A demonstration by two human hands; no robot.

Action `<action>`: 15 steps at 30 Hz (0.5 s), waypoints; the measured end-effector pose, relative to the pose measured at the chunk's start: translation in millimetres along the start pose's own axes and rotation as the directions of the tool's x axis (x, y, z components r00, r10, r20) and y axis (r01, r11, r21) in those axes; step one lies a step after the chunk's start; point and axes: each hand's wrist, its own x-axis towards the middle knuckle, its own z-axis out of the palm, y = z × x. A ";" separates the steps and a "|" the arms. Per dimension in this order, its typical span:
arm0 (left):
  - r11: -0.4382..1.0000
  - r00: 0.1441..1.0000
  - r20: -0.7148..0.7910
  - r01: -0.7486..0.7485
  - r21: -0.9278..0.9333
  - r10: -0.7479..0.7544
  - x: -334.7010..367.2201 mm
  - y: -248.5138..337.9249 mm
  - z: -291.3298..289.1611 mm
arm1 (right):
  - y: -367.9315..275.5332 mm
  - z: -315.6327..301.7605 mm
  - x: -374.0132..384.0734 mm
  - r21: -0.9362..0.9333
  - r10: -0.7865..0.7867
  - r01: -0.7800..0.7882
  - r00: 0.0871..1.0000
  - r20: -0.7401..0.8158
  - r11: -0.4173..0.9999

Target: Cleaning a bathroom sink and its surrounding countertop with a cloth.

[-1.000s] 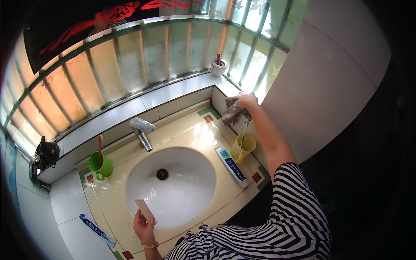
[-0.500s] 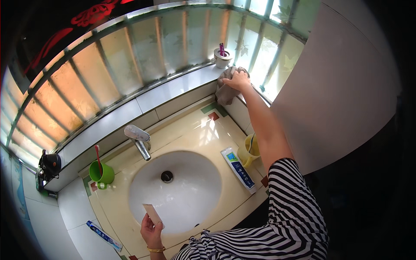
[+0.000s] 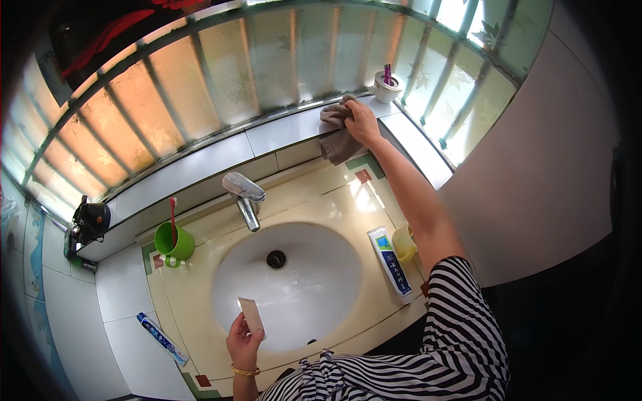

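With its fingers closed on a grey-brown cloth, my right hand reaches to the tiled window ledge. Part of the cloth lies on the ledge, and the rest hangs over its front edge. Just right of that hand stands a white cup with a purple item in it. My left hand pinches a small flat beige piece, like a card, above the near left part of the sink basin; its exact kind is unclear.
A chrome faucet rises behind the basin. At the left are a green cup with a red toothbrush and a blue toothpaste tube. Another toothpaste tube lies right, by a yellow cup partly behind my arm. A black object sits at the ledge's left end.
My right hand has moved the cloth leftward along the ledge, from the right corner to the left of the white cup. My left hand still holds the beige piece. The view has shifted slightly.
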 end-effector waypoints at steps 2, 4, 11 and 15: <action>1.000 1.000 -0.009 -0.004 -0.010 0.004 -2.0 -1.3 -2.2 | 17.0 10.8 10.5 -0.052 0.102 -0.104 0.994 -0.040 0.993; 1.000 0.999 -0.053 -0.004 -0.017 0.003 -6.8 -2.3 -9.2 | 12.6 32.6 18.2 -0.247 0.360 -0.345 0.933 0.017 0.906; 0.998 0.993 -0.116 0.013 -0.062 -0.020 -13.8 -12.8 -18.5 | -125.7 96.7 10.1 -0.260 -0.138 0.176 0.978 0.159 0.949; 0.996 0.997 -0.075 -0.002 -0.094 -0.005 -12.4 -14.3 -14.9 | -188.5 141.6 20.6 0.180 -0.500 0.466 0.805 0.320 0.866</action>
